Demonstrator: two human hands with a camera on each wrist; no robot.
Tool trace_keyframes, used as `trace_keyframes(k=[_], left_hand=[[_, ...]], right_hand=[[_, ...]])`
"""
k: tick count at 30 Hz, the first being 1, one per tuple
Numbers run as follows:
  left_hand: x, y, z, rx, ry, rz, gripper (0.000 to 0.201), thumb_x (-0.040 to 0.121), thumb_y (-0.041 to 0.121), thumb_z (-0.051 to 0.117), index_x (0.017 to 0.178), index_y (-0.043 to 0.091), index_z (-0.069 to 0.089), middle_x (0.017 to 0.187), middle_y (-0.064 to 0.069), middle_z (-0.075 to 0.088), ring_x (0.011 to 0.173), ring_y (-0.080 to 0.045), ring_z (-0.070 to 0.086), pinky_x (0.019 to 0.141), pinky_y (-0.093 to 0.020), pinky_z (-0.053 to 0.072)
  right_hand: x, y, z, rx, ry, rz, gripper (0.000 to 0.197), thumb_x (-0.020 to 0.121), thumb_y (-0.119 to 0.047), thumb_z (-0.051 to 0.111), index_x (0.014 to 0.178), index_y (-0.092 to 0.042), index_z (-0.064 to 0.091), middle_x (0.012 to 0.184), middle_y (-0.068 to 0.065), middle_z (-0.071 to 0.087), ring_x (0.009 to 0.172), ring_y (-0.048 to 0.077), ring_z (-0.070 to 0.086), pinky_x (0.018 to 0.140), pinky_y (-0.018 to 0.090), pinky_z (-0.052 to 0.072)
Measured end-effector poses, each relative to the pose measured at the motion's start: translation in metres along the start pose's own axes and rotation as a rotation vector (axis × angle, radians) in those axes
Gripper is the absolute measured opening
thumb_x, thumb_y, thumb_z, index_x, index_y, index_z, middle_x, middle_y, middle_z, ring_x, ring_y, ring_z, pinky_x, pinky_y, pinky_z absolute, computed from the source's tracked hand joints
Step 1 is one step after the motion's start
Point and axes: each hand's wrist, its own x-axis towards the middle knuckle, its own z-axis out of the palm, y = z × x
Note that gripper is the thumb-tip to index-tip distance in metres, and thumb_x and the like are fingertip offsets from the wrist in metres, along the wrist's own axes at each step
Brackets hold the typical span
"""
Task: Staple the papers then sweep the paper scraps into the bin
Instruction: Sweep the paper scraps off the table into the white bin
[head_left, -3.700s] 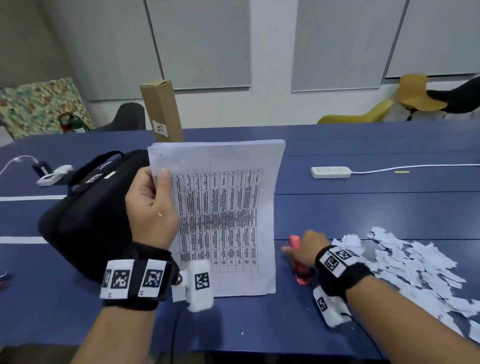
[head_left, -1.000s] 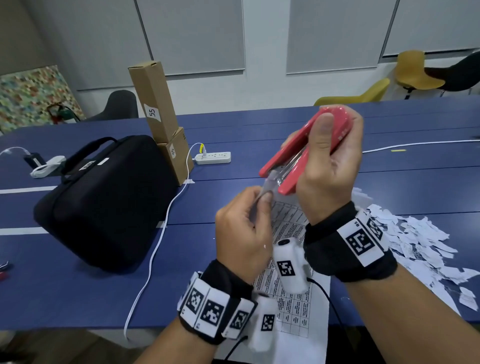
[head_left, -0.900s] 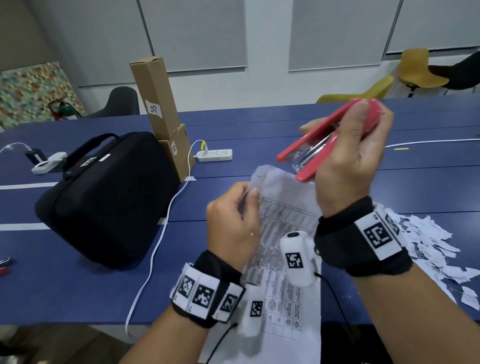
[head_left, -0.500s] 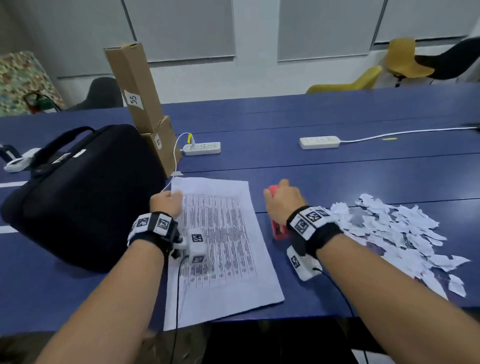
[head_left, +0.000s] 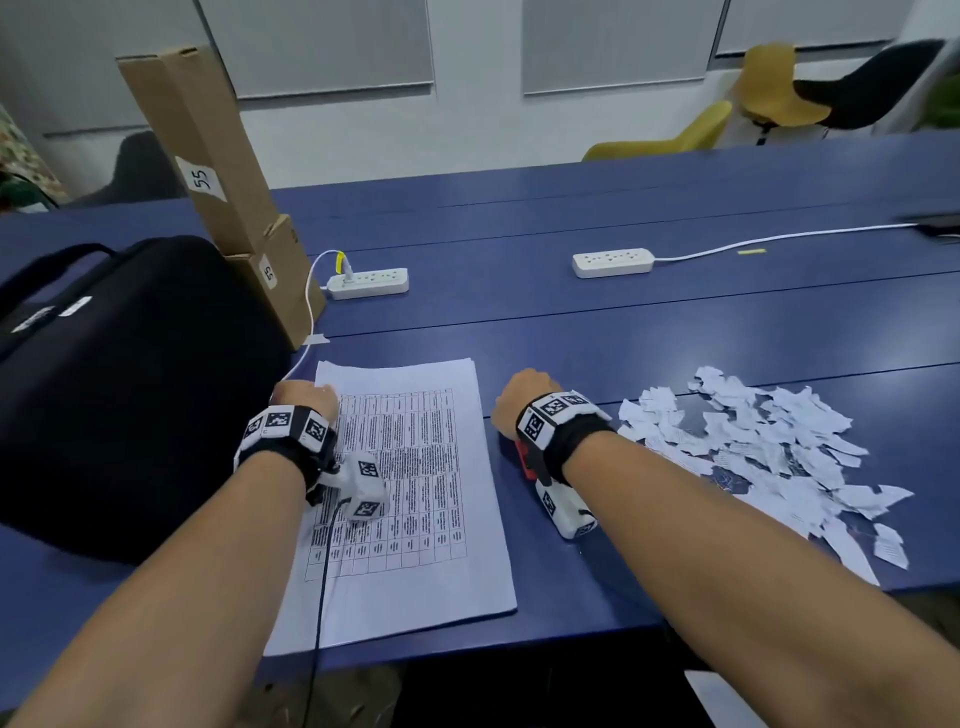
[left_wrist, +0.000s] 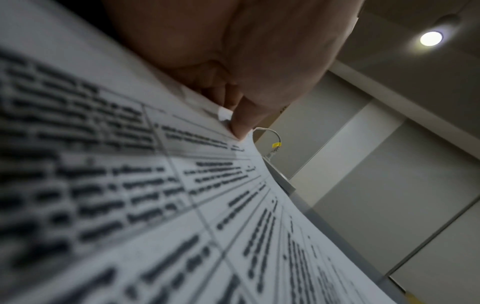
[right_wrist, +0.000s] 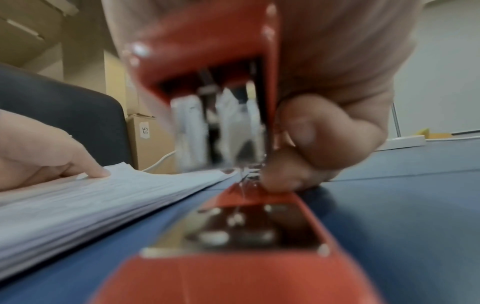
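Note:
A stack of printed papers (head_left: 410, 493) lies flat on the blue table (head_left: 649, 338), right in front of me. My left hand (head_left: 304, 397) sits at the stack's top-left corner, and its fingertips (left_wrist: 240, 125) pinch that corner in the left wrist view. The red stapler (head_left: 525, 465) rests on the table just right of the papers, mostly hidden under my right hand (head_left: 524, 400). That hand's curled fingers (right_wrist: 306, 148) grip the stapler (right_wrist: 233, 236), whose upper arm stands raised off its base. Torn white paper scraps (head_left: 753, 452) lie heaped to the right.
A big black bag (head_left: 119, 389) fills the table's left side, beside stacked cardboard boxes (head_left: 208, 156). Two white power strips (head_left: 369, 283) (head_left: 613, 262) with cables lie farther back. The table's front edge runs just below the papers. Chairs stand behind the table.
A second ago both hands held the stapler and papers up in the air. The papers now lie flat and the stapler is down on the table beside them.

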Motion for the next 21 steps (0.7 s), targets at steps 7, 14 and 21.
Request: trace_keyframes(k=[7,14,21], left_hand=[[-0.036,0.003,-0.009,0.03,0.052,0.094,0.056,0.086,0.029,0.064,0.13,-0.002,0.051,0.127,-0.022,0.062,0.114,-0.041,0.061,0.09,-0.042,0.051],[-0.148,0.011,0.019,-0.261,-0.024,0.634,0.046,0.089,0.024,0.066,0.132,0.01,0.053,0.125,-0.01,0.063,0.111,-0.023,0.062,0.101,-0.038,0.048],[-0.276,0.031,0.099,-0.246,-0.336,0.95,0.04,0.089,0.022,0.066,0.126,0.009,0.057,0.123,-0.006,0.063,0.109,-0.015,0.06,0.097,-0.023,0.045]], right_hand=[[-0.035,0.017,-0.022,0.143,0.198,0.04,0.072,0.097,-0.059,0.049,0.148,-0.008,0.041,0.144,0.02,0.052,0.128,0.04,0.056,0.094,0.044,0.047],[-0.177,0.136,-0.019,0.385,0.359,-0.175,0.028,0.091,-0.043,0.068,0.078,-0.019,0.061,0.062,-0.004,0.057,0.06,0.017,0.052,0.064,0.035,0.043],[-0.231,0.279,0.08,0.33,-0.117,0.321,0.04,0.093,-0.043,0.067,0.07,-0.013,0.056,0.069,0.008,0.066,0.058,0.02,0.067,0.061,0.035,0.057]])
